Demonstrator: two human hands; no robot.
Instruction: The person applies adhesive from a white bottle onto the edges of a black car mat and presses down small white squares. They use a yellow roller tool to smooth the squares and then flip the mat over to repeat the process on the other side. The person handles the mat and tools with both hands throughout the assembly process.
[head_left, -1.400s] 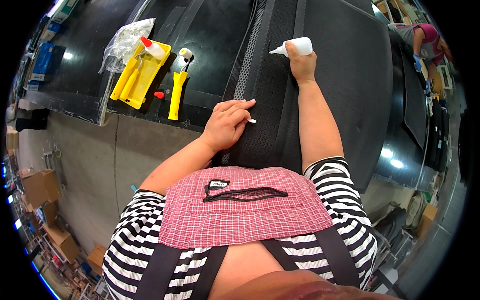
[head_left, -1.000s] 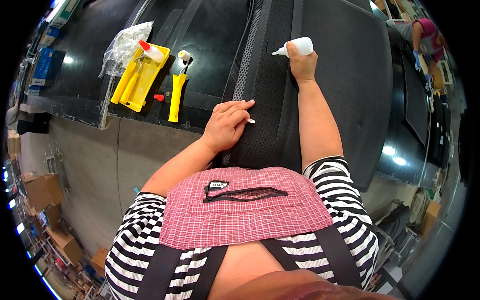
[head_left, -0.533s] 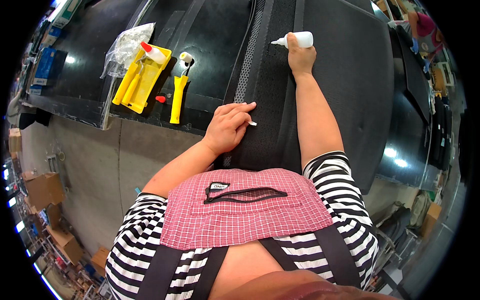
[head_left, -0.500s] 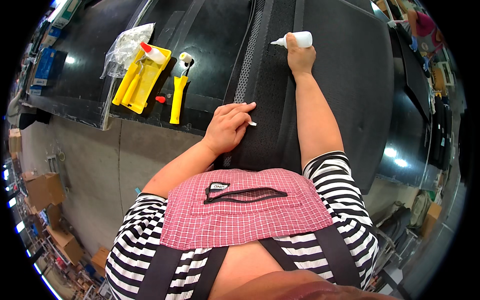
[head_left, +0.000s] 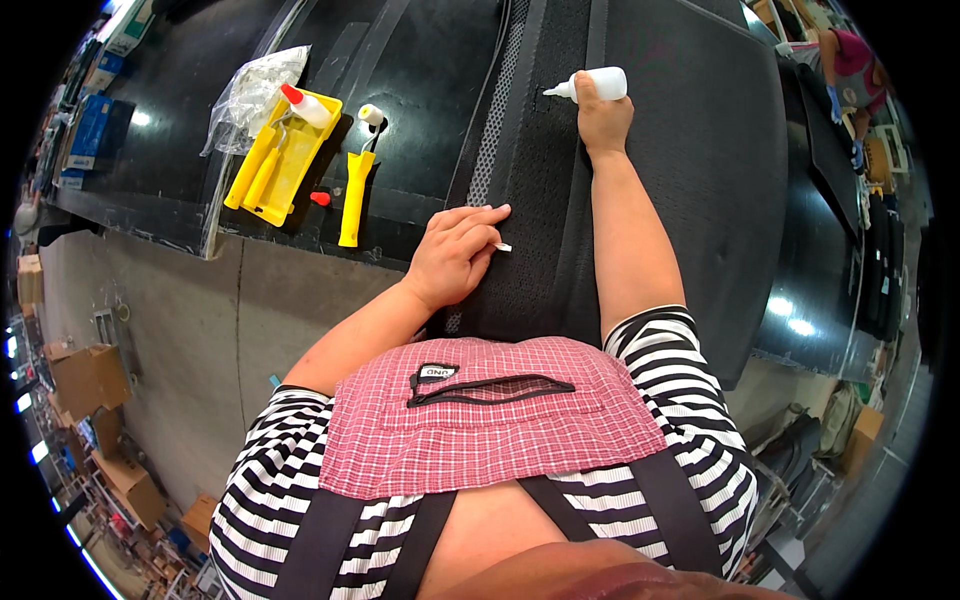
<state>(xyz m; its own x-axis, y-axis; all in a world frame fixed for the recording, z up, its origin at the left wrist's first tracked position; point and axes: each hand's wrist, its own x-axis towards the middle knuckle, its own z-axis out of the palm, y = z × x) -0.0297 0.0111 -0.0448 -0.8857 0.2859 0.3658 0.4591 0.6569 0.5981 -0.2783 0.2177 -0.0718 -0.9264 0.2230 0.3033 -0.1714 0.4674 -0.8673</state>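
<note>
One white, narrow-tipped bottle (head_left: 608,84) fills the right fingers (head_left: 584,88); left fingers (head_left: 484,215) pinch a white piece (head_left: 504,247).

The right hand (head_left: 604,118) hid part of the white bottle (head_left: 608,82), while the left hand (head_left: 455,248) left just one end of a white piece (head_left: 505,247) in sight, too small to identify. The upper edge cropped the black perforated strip (head_left: 535,180), a checked apron (head_left: 480,440) masked its near end, and a co-worker (head_left: 853,72) showed only partly near the dark rim.
</note>
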